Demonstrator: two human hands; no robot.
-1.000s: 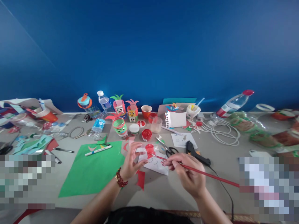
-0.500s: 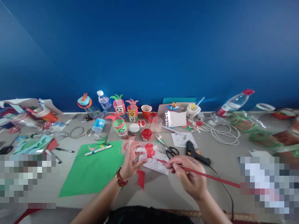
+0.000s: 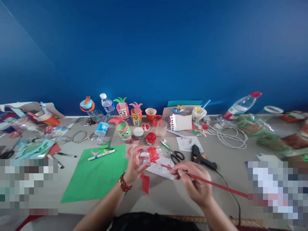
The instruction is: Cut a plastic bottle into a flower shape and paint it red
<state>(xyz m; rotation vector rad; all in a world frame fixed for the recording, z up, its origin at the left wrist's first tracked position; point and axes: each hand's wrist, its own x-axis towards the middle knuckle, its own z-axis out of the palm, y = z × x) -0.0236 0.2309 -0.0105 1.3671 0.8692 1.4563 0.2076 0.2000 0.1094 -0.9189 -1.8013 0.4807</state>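
Note:
My left hand [image 3: 135, 163] grips a clear plastic piece [image 3: 153, 154], perhaps cut from a bottle, lying on its side with a patch of red paint on it. Between the thumb and fingers of my right hand [image 3: 196, 183] is a long red paintbrush [image 3: 221, 186], its tip at the lower edge of the red patch. Under the plastic lies a white sheet [image 3: 162, 170] with red marks. An open jar of red paint [image 3: 151, 138] stands just behind, with scissors [image 3: 177, 157] to its right.
A black glue gun [image 3: 203, 158] with a cord lies right of the scissors. Green paper [image 3: 93, 179] with a marker [image 3: 101, 155] spreads out at left. Decorated cups [image 3: 123, 131] and bottles [image 3: 107, 104] stand towards the blue wall; a coiled white cable [image 3: 228, 136] is at right.
The plastic piece has turned slightly in my left hand, and its red patch looks a little different. The brush tip has shifted slightly left. Everything else stays put.

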